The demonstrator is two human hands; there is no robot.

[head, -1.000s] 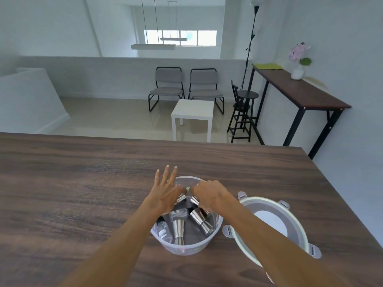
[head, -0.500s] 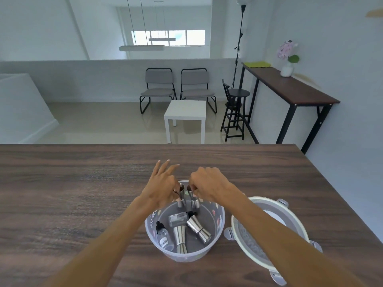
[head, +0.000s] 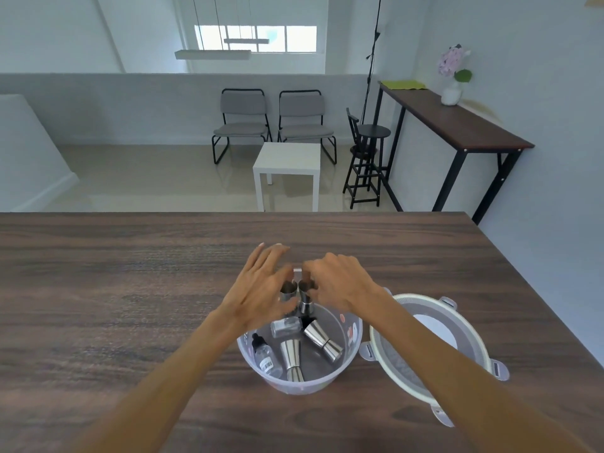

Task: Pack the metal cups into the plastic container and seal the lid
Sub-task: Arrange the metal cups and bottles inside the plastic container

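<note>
Metal cups (head: 298, 297) upright, one gripped in each of two hands (head: 261, 291) above container (head: 354, 335).

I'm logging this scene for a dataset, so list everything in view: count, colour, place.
wooden table: 1, dark brown, foreground
plastic container: 1, translucent, on table, open
metal cups: 4, silver; two lying in container, two held upright at its far rim
dropper bottle: 1, clear with black cap, in container
small jar: 1, clear, in container
lid: 1, grey-white, on table right of container
chairs: 2, grey
side table: 1, white
stool: 1, black
console table: 1, brown, right wall
flower vase: 1, white, pink flowers
left hand: holding a cup
right hand: holding a cup
</note>
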